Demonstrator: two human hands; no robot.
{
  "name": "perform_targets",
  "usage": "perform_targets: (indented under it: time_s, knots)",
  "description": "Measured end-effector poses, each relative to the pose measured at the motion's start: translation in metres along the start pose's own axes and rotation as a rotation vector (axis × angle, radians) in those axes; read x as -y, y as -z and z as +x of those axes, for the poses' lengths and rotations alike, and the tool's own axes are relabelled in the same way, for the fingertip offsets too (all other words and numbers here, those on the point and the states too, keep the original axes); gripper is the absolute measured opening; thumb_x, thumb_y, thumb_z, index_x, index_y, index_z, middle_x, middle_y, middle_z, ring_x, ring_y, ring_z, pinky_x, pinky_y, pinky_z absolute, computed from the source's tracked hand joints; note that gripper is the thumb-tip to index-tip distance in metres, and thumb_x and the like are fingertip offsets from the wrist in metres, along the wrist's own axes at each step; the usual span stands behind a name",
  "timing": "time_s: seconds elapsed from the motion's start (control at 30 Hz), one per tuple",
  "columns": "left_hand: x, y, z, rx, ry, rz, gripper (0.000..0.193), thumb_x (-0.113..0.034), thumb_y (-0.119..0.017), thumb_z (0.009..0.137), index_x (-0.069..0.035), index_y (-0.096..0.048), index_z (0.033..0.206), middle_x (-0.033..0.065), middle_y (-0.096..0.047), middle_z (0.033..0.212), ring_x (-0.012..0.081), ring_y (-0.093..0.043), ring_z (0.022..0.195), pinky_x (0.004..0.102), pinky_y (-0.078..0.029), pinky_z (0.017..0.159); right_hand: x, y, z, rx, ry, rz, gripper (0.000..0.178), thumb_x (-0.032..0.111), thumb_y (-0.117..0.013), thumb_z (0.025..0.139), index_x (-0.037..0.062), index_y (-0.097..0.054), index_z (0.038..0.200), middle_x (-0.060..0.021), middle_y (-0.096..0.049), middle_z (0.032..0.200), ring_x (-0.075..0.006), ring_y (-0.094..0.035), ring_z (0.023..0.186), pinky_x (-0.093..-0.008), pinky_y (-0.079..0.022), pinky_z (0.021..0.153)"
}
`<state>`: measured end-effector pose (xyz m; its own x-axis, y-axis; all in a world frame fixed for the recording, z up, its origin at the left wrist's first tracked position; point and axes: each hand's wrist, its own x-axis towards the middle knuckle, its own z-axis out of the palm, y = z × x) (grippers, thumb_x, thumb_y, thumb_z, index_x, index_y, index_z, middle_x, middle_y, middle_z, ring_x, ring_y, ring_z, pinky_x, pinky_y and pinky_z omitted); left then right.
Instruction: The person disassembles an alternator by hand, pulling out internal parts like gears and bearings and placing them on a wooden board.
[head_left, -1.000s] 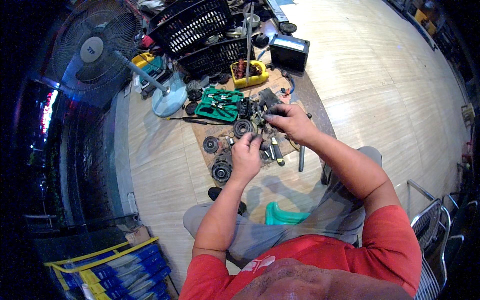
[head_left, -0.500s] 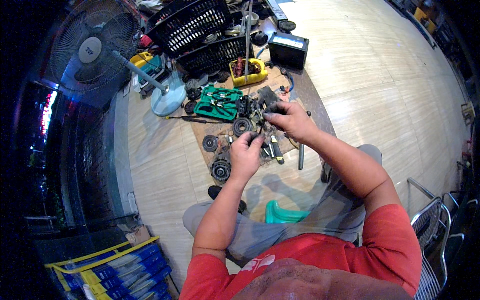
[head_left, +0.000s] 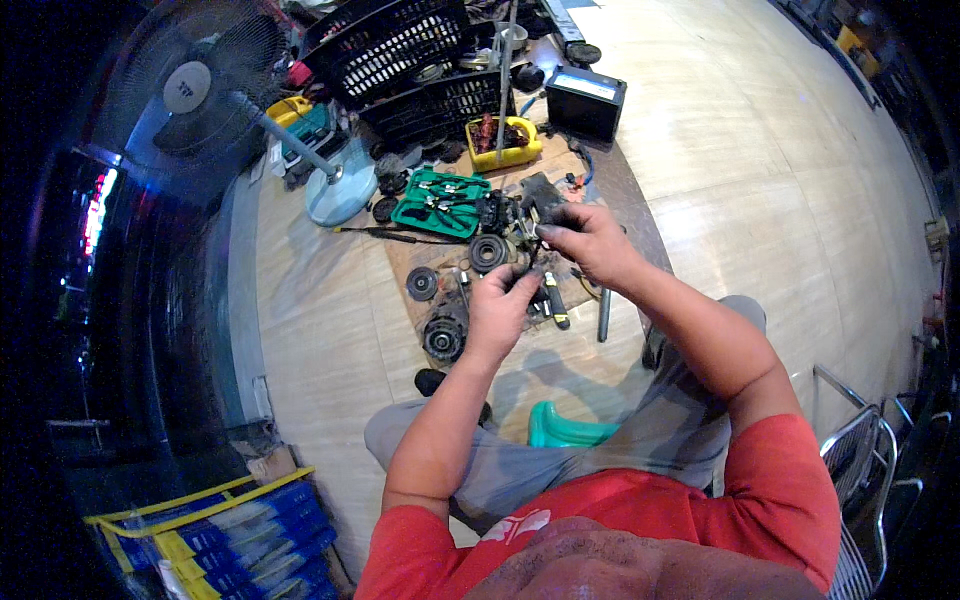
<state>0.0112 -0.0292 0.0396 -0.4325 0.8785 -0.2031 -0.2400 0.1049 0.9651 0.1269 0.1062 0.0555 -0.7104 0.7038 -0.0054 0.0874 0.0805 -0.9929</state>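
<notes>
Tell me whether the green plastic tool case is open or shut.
Open: the green plastic tool case shows its dark-handled tools laid out inside, with no lid covering them.

Head cam, left fisheye of the pair: mounted on the wearer's head, aimed steeply down. Red shirt (head_left: 590,492) close at lower edge, left hand (head_left: 497,308) and right hand (head_left: 597,246) mid-frame, floor (head_left: 750,170) beyond.
</notes>
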Motion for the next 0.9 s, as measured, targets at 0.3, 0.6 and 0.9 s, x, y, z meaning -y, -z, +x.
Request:
perform_targets:
  time_s: [0.3, 0.6, 0.9]
  knots:
    - [0.001, 0.006, 0.002, -0.137, -0.202, 0.481, 0.018, -0.017, -0.063, 0.085, 0.0, -0.067, 0.084, 0.0098, -0.063, 0.067, 0.0127, -0.055, 0.059, 0.0303, -0.044, 0.057, 0.006, 0.001, -0.001, 0.023, -0.114, 0.095, 0.022, 0.019, -0.066, 0.084, -0.0013, -0.066, 0.092, -0.0016, -0.062, 0.073, -0.0077, -0.053, 0.064, -0.0245, -0.044, 0.058]
    - [0.005, 0.009, 0.004, -0.004, -0.103, 0.193, 0.023, -0.019, -0.059, 0.09, 0.003, -0.065, 0.088, 0.0042, -0.064, 0.073, 0.0089, -0.054, 0.065, 0.0276, -0.045, 0.06, 0.01, 0.002, -0.001, 0.06, -0.03, 0.079, 0.02, 0.018, -0.065, 0.085, -0.0002, -0.066, 0.094, -0.0011, -0.063, 0.076, -0.008, -0.054, 0.067, -0.0249, -0.045, 0.061]
    - [-0.003, 0.005, 0.001, -0.124, -0.206, 0.41, 0.019, -0.016, -0.06, 0.088, 0.002, -0.065, 0.086, 0.0084, -0.066, 0.073, 0.0137, -0.059, 0.066, 0.0297, -0.046, 0.061, 0.004, 0.002, 0.0, 0.038, -0.064, 0.033, 0.022, 0.018, -0.065, 0.085, -0.0015, -0.066, 0.095, -0.0027, -0.064, 0.078, -0.0084, -0.055, 0.071, -0.0252, -0.046, 0.064]
